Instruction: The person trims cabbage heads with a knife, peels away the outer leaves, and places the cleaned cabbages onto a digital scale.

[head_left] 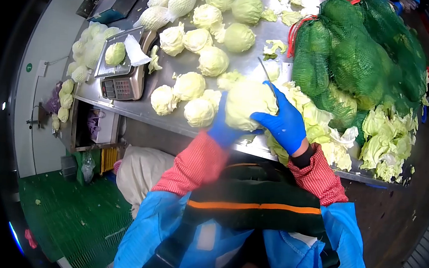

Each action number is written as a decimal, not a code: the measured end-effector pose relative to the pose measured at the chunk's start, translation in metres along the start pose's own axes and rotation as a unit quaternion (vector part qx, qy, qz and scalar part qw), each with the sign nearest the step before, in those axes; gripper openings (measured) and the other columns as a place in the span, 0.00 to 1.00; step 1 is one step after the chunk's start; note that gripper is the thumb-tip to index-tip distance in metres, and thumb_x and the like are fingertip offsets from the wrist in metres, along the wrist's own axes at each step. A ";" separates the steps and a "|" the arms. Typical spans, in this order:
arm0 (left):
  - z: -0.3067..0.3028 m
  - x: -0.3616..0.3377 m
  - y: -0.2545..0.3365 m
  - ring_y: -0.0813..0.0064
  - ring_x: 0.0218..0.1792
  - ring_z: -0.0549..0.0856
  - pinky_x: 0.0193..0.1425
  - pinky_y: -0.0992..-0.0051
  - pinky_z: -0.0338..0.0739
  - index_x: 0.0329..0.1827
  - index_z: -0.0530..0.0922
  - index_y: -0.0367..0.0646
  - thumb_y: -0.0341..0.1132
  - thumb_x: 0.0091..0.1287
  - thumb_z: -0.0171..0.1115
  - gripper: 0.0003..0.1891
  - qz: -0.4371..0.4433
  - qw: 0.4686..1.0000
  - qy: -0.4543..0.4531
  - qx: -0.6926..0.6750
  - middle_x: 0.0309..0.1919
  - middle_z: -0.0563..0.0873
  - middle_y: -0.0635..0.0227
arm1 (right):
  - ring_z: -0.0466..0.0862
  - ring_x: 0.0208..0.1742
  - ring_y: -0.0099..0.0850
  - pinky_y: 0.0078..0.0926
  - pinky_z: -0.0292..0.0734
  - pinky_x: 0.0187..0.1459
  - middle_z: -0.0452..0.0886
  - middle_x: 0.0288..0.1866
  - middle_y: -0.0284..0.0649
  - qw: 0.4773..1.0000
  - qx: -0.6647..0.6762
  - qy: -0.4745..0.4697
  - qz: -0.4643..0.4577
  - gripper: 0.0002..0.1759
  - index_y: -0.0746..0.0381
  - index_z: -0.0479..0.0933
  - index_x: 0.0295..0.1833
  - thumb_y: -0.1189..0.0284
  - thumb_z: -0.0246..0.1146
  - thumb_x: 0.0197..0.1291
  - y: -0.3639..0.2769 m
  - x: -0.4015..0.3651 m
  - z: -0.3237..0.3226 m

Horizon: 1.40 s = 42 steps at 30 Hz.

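A large pale green cabbage (250, 106) is between my two blue-gloved hands, above the near edge of the metal table. My left hand (223, 124), blurred by motion, cups its left side and underside. On the cabbage's right side is my right hand (284, 121), its thumb pressed toward the cabbage. A thin knife blade (264, 70) sticks up from the fingers of that hand; the handle is hidden. Several trimmed cabbages (189, 86) sit just left of my hands. Loose outer leaves (310, 117) are heaped beside my right hand.
Green mesh sacks (351, 54) of cabbages fill the table's right side. A digital scale (122, 87) bears a small cabbage and white foam netting. Netted cabbages (156, 16) lie behind it. More leaves (390, 141) hang near the front right edge. A white sack (142, 171) stands below.
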State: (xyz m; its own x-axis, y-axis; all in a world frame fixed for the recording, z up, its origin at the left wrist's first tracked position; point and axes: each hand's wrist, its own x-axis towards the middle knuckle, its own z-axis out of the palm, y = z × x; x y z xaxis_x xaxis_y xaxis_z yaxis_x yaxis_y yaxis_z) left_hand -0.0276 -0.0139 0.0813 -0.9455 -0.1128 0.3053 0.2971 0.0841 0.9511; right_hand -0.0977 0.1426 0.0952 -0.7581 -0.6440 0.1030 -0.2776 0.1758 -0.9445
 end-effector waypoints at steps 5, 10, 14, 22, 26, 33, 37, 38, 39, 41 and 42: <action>-0.005 -0.026 0.019 0.57 0.64 0.76 0.70 0.55 0.68 0.73 0.60 0.40 0.58 0.75 0.44 0.34 -0.332 0.854 0.183 -0.356 0.66 0.73 0.55 | 0.83 0.45 0.25 0.22 0.78 0.46 0.85 0.47 0.41 0.980 0.144 0.031 0.131 0.23 0.64 0.76 0.61 0.69 0.67 0.61 -0.008 -0.005 0.006; -0.001 -0.035 -0.018 0.54 0.66 0.73 0.71 0.50 0.66 0.74 0.60 0.44 0.61 0.73 0.41 0.35 -0.254 0.769 0.179 -0.560 0.67 0.71 0.53 | 0.84 0.31 0.37 0.29 0.77 0.35 0.83 0.33 0.46 0.987 -0.070 0.147 0.005 0.13 0.63 0.79 0.47 0.67 0.66 0.61 0.026 -0.013 -0.003; -0.005 -0.046 -0.051 0.51 0.67 0.71 0.70 0.47 0.66 0.74 0.59 0.46 0.65 0.72 0.39 0.37 -0.207 0.907 0.136 -0.341 0.69 0.68 0.53 | 0.84 0.34 0.41 0.34 0.77 0.37 0.83 0.37 0.49 0.974 -0.185 0.060 0.114 0.27 0.64 0.74 0.59 0.58 0.68 0.59 0.054 -0.018 -0.023; -0.016 -0.027 -0.009 0.57 0.64 0.75 0.64 0.56 0.75 0.75 0.57 0.44 0.55 0.72 0.49 0.34 -0.229 0.866 0.117 -0.430 0.67 0.71 0.53 | 0.74 0.25 0.16 0.14 0.67 0.26 0.76 0.31 0.29 0.939 0.233 -0.059 0.247 0.33 0.63 0.69 0.68 0.63 0.68 0.60 -0.003 0.007 -0.003; -0.039 -0.031 0.006 0.58 0.61 0.77 0.62 0.59 0.77 0.74 0.58 0.43 0.39 0.68 0.61 0.33 -0.210 0.893 0.181 -0.355 0.63 0.73 0.53 | 0.72 0.23 0.15 0.14 0.67 0.24 0.74 0.27 0.29 0.930 0.265 -0.054 0.249 0.27 0.63 0.72 0.65 0.65 0.66 0.62 -0.005 0.006 0.025; -0.179 -0.020 -0.011 0.64 0.60 0.77 0.64 0.68 0.73 0.71 0.64 0.41 0.39 0.58 0.72 0.38 -0.123 0.947 0.295 0.038 0.61 0.74 0.58 | 0.82 0.30 0.25 0.24 0.77 0.36 0.84 0.35 0.39 0.971 0.089 -0.093 0.201 0.20 0.63 0.78 0.56 0.60 0.62 0.65 0.039 0.016 0.051; -0.264 -0.005 -0.010 0.62 0.54 0.81 0.61 0.67 0.75 0.71 0.66 0.43 0.40 0.47 0.80 0.46 -0.161 0.873 0.251 0.386 0.55 0.79 0.54 | 0.82 0.54 0.46 0.36 0.75 0.56 0.83 0.53 0.50 0.975 -0.145 -0.104 0.136 0.27 0.61 0.73 0.64 0.54 0.58 0.66 0.065 0.010 0.068; -0.286 -0.007 -0.024 0.57 0.53 0.81 0.62 0.65 0.75 0.72 0.65 0.46 0.41 0.47 0.80 0.47 -0.192 0.838 0.237 0.452 0.54 0.80 0.52 | 0.81 0.56 0.45 0.35 0.74 0.58 0.82 0.55 0.51 0.966 -0.184 -0.112 0.146 0.29 0.61 0.72 0.65 0.54 0.58 0.66 0.063 0.010 0.069; -0.311 -0.013 -0.051 0.52 0.51 0.82 0.59 0.62 0.76 0.71 0.66 0.44 0.45 0.42 0.82 0.50 -0.211 0.806 0.243 0.497 0.50 0.81 0.50 | 0.81 0.56 0.45 0.35 0.74 0.58 0.81 0.56 0.50 0.961 -0.195 -0.108 0.165 0.28 0.60 0.72 0.66 0.55 0.58 0.66 0.063 0.010 0.069; -0.340 -0.020 -0.080 0.52 0.52 0.82 0.59 0.60 0.77 0.71 0.66 0.45 0.53 0.43 0.79 0.51 -0.305 0.722 0.171 0.597 0.50 0.82 0.49 | 0.82 0.56 0.44 0.35 0.74 0.57 0.81 0.57 0.49 0.960 -0.210 -0.088 0.160 0.27 0.58 0.72 0.66 0.56 0.58 0.66 0.075 0.006 0.066; -0.359 -0.025 -0.104 0.51 0.52 0.82 0.59 0.59 0.77 0.72 0.65 0.45 0.56 0.44 0.78 0.52 -0.338 0.689 0.118 0.630 0.51 0.81 0.48 | 0.83 0.52 0.47 0.36 0.77 0.52 0.82 0.52 0.52 0.966 -0.192 -0.067 0.156 0.25 0.56 0.73 0.65 0.57 0.60 0.66 0.077 0.003 0.064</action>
State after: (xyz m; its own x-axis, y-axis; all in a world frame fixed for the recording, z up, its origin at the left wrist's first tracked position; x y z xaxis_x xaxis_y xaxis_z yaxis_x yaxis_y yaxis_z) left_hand 0.0130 -0.3754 -0.0086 -0.7193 -0.6931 -0.0472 -0.6923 0.7096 0.1311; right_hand -0.0842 0.1066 0.0028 -0.7642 -0.6010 -0.2340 -0.2662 0.6244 -0.7344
